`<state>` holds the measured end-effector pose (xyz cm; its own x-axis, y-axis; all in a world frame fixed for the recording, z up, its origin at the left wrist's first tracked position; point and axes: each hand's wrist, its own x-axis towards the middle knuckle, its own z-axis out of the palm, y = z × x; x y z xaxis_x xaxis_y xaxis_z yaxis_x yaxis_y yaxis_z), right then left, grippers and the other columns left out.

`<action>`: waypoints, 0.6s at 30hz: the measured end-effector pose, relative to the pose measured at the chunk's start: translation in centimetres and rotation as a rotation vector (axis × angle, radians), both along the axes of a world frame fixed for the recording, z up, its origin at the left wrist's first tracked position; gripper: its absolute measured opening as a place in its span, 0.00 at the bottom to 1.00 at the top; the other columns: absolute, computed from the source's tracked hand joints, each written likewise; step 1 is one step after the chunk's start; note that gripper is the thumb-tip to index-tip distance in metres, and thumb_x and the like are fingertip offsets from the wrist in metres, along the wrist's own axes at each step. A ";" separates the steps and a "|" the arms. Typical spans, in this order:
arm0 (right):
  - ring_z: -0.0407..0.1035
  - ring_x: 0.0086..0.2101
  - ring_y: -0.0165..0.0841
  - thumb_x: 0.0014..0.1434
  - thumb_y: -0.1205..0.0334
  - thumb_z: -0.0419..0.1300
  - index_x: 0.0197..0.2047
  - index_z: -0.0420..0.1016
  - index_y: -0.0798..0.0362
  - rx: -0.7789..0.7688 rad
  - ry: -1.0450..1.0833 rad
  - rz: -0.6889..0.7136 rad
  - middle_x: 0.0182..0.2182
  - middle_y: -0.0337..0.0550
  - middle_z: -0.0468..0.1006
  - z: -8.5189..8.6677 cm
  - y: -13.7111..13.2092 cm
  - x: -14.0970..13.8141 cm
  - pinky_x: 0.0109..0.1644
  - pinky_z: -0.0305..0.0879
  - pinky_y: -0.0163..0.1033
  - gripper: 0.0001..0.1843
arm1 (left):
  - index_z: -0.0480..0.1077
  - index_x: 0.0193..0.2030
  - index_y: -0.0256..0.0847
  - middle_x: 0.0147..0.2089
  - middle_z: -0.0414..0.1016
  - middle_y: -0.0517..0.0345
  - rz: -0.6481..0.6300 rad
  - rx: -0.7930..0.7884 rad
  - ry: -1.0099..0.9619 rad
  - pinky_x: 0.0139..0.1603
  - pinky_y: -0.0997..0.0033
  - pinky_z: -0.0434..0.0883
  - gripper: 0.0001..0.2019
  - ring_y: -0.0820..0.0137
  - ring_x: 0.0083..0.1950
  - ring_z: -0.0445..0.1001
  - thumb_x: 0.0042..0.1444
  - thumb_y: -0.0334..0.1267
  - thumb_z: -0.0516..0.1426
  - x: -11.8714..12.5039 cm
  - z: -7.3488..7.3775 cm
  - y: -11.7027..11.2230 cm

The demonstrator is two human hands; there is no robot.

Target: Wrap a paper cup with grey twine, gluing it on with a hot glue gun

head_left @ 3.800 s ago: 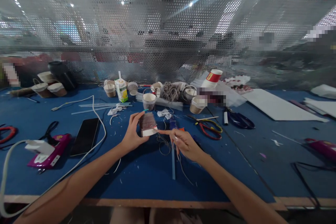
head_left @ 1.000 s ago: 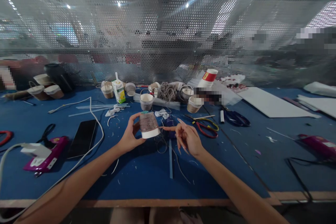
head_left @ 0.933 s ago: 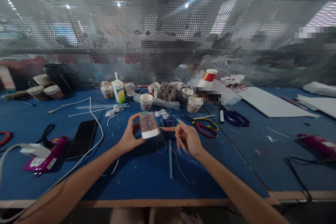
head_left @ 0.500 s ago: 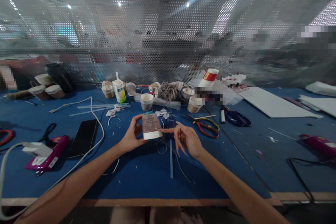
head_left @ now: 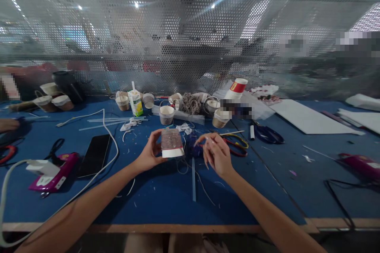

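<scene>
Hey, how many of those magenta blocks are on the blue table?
2. The left magenta block sits left of the phone, with a white plug on it; the right magenta block lies by the picture's right edge, past the right hand. Others could be hidden.

left hand (head_left: 149, 153) gripping, right hand (head_left: 219, 157) apart, fingers (head_left: 211, 145) loosely bent, both forearms (head_left: 103, 191) angled inward

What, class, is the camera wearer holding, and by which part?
The left hand holds the cord-wrapped cup by its side, between thumb and fingers; the right hand seems empty.
</scene>
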<state>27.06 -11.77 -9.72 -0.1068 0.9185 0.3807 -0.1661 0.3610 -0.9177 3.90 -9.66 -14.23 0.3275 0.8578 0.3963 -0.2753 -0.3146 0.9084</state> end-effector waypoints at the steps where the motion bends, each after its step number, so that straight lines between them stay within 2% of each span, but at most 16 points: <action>1: 0.52 0.10 0.15 0.56 0.52 0.61 0.35 0.64 0.50 0.039 -0.035 0.004 0.42 0.41 0.77 0.0 -0.1 -0.1 0.10 0.57 0.27 0.13 | 0.55 0.56 0.48 0.65 0.56 0.45 -0.017 0.001 -0.017 0.59 0.54 0.67 0.40 0.54 0.63 0.63 0.37 0.46 0.70 0.0 0.0 0.0; 3: 0.56 0.14 0.13 0.50 0.58 0.67 0.47 0.61 0.45 0.097 -0.153 0.067 0.58 0.46 0.63 0.0 -0.3 -0.3 0.13 0.59 0.27 0.24 | 0.55 0.55 0.48 0.65 0.55 0.45 -0.051 -0.004 -0.036 0.59 0.54 0.66 0.41 0.53 0.64 0.62 0.36 0.44 0.71 0.1 0.1 -0.1; 5: 0.59 0.17 0.13 0.44 0.62 0.71 0.56 0.55 0.40 0.116 -0.301 0.149 0.65 0.51 0.49 0.2 -0.7 -0.7 0.16 0.61 0.28 0.40 | 0.55 0.55 0.48 0.66 0.54 0.44 -0.087 -0.020 -0.027 0.60 0.52 0.66 0.41 0.52 0.64 0.61 0.35 0.43 0.71 0.2 0.3 -0.3; 6: 0.60 0.18 0.13 0.43 0.63 0.71 0.59 0.52 0.39 0.114 -0.364 0.177 0.66 0.53 0.46 0.2 -0.8 -0.8 0.17 0.62 0.29 0.45 | 0.55 0.55 0.48 0.66 0.53 0.44 -0.107 -0.031 -0.013 0.60 0.51 0.65 0.41 0.52 0.65 0.61 0.35 0.42 0.71 0.3 0.4 -0.4; 8: 0.60 0.19 0.14 0.44 0.64 0.70 0.62 0.51 0.40 0.100 -0.439 0.192 0.65 0.56 0.46 0.3 -1.0 -1.1 0.19 0.63 0.30 0.47 | 0.55 0.56 0.48 0.66 0.53 0.43 -0.134 -0.051 0.030 0.61 0.49 0.64 0.42 0.51 0.65 0.60 0.35 0.43 0.71 0.4 0.5 -0.7; 11: 0.60 0.20 0.16 0.45 0.67 0.68 0.61 0.53 0.43 0.082 -0.464 0.161 0.64 0.56 0.51 0.0 -1.0 -1.1 0.20 0.62 0.31 0.43 | 0.54 0.59 0.47 0.65 0.55 0.43 -0.115 -0.037 0.110 0.64 0.47 0.60 0.43 0.52 0.66 0.59 0.36 0.43 0.71 0.4 0.6 -1.1; 15: 0.57 0.19 0.16 0.45 0.68 0.67 0.61 0.52 0.42 0.118 -0.489 0.125 0.63 0.57 0.53 -0.8 -0.7 -1.0 0.20 0.60 0.31 0.44 | 0.46 0.65 0.46 0.68 0.50 0.41 -0.048 0.108 0.222 0.67 0.47 0.55 0.47 0.52 0.68 0.55 0.41 0.41 0.69 0.5 0.8 -1.6; 18: 0.55 0.18 0.15 0.47 0.66 0.68 0.62 0.51 0.42 0.164 -0.536 0.134 0.63 0.57 0.53 -1.4 -0.4 -1.0 0.19 0.59 0.31 0.44 | 0.47 0.65 0.45 0.67 0.49 0.42 0.039 0.242 0.349 0.67 0.47 0.56 0.44 0.52 0.68 0.54 0.45 0.35 0.65 0.5 0.8 -1.8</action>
